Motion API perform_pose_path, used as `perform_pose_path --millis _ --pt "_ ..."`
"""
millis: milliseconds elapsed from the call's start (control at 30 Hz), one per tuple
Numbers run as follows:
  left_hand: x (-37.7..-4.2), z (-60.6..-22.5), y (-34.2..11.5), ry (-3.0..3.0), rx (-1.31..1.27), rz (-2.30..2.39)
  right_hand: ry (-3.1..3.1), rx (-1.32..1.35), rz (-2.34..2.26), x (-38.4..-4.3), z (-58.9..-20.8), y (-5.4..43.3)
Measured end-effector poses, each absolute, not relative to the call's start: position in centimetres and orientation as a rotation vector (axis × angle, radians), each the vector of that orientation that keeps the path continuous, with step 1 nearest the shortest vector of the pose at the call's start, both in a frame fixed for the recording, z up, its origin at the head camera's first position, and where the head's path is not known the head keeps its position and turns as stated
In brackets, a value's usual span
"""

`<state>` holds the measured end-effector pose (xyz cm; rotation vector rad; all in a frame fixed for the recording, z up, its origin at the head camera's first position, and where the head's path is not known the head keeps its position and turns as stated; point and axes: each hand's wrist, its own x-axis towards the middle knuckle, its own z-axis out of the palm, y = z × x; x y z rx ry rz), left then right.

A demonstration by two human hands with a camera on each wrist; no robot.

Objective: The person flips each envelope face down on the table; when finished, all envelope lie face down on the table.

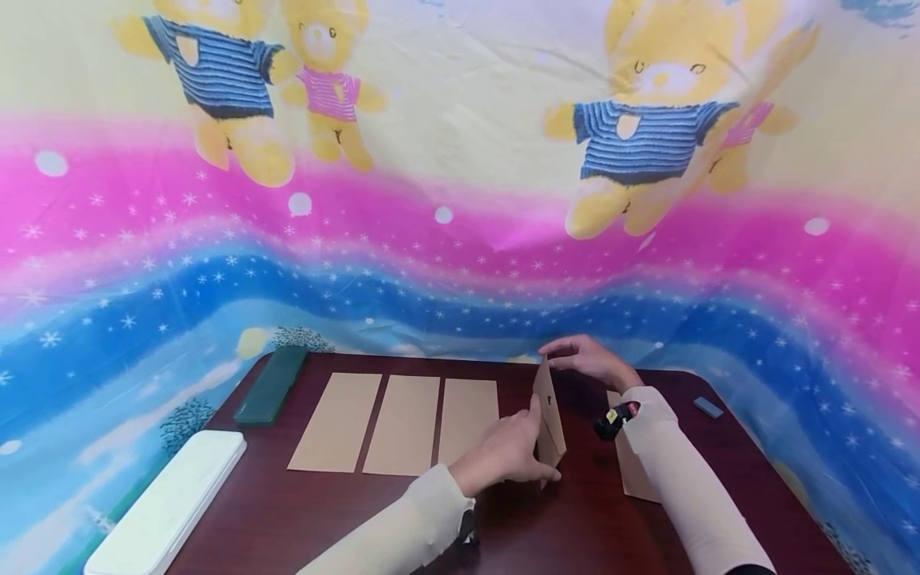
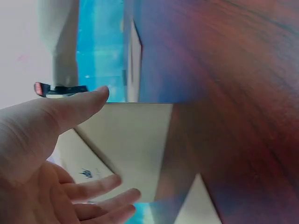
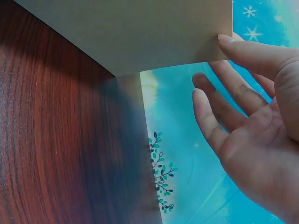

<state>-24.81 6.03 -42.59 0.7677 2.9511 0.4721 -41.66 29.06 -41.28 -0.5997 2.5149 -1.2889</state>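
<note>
A brown paper envelope [image 1: 550, 423] stands on edge between the hands, a small dark crown print [image 2: 86, 173] near its flap. My right hand [image 1: 588, 359] pinches its far upper corner; in the right wrist view the thumb lies on the near face and other fingers pass behind. From the left, my left hand [image 1: 503, 449] touches the envelope with fingers extended, its thumb reaching past the near edge. Flat on the table to the left lie three brown paper pieces [image 1: 335, 423], [image 1: 402, 425], [image 1: 467, 415] in a row, the third partly covered by the left hand.
Another brown piece [image 1: 636, 467] lies partly hidden under the right forearm. A dark green case [image 1: 271, 387] and a white case [image 1: 168, 503] sit on the left. A small blue-grey block [image 1: 707, 407] is near the right edge of the dark wooden table [image 1: 575, 535]. Patterned cloth [image 1: 460, 263] hangs behind.
</note>
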Motion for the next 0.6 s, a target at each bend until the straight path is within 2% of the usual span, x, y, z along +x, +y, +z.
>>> perform_pose_path --millis 400,600 --pt "-24.3 -41.4 5.5 3.055 1.034 0.462 2.559 -0.638 -1.198 -42.1 -41.1 28.4" --pt "-24.3 -41.2 5.3 3.064 1.071 0.444 2.501 -0.677 -1.262 -42.5 -42.2 28.1"
